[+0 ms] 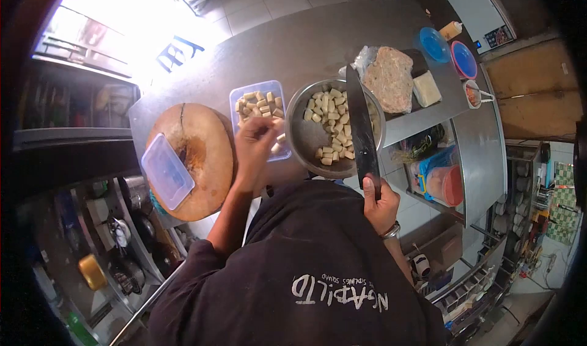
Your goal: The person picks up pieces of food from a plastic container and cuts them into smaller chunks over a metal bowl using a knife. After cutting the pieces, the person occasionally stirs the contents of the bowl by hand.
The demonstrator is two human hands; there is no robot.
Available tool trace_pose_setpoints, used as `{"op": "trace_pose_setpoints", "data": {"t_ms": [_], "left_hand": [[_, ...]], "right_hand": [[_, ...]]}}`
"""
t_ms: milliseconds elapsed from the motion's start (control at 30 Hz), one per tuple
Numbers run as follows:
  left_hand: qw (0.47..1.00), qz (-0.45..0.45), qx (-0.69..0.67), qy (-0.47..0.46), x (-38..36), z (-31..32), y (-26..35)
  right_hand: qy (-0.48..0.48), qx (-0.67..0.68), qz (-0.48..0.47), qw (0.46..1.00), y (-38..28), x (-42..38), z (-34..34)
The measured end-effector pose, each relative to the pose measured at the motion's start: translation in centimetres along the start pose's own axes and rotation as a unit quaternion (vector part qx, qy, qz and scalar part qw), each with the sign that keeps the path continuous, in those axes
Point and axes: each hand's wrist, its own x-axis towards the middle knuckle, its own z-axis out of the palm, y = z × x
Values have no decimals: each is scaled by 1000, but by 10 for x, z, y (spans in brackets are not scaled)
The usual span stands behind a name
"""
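My right hand [380, 206] is closed round the handle of a large dark knife [362, 126], whose blade lies across the right side of a metal bowl [296, 144]. Pale cut pieces [333, 110] fill part of that bowl. My left hand [258, 139] is over the lower part of a clear plastic container [233, 95] that holds more such pieces. Its fingers are bent and blurred, so whether they hold a piece is unclear. Left of the container, a clear lid [167, 170] rests on a round wooden chopping board [211, 144].
Right of the bowl lie a large slab of meat-like food [389, 80] and a white block [427, 89]. Blue bowls [434, 44], a squeeze bottle [451, 30] and a small white cup [471, 93] stand farther right. A red tub [445, 187] sits on a lower shelf.
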Motion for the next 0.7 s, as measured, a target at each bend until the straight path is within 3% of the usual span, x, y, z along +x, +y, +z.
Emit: {"op": "trace_pose_setpoints", "data": {"t_ms": [33,67,100,167,300,367,400,467,567,633,700], "left_hand": [[1000,-1,1,-1,4,-13,-3],[979,85,181,29,8,-24,-6],[918,169,354,58,12,-29,-9],[911,187,361,74,17,-27,-16],[903,219,339,-144,13,21,-12],[833,241,422,-266,12,51,-15],[832,243,421,-267,12,65,-25],[734,108,580,-337,14,86,-63],[703,107,586,-389,21,97,-100],[699,93,567,-426,26,96,-84],[718,187,556,-375,26,91,-97]], "right_hand": [[0,0,2,1000,2,-1,0],[-2,-6,0,1000,3,-2,0],[-3,-13,-2,1000,4,-2,0],[3,-6,-4,1000,4,0,1],[-6,-6,4,1000,1,0,1],[-5,0,5,1000,0,1,1],[-4,5,8,1000,-1,0,1],[1,8,17,1000,-3,-1,-1],[12,7,26,1000,-1,-3,-5],[19,3,25,1000,2,-5,-5],[31,17,26,999,4,-7,-5]]}}
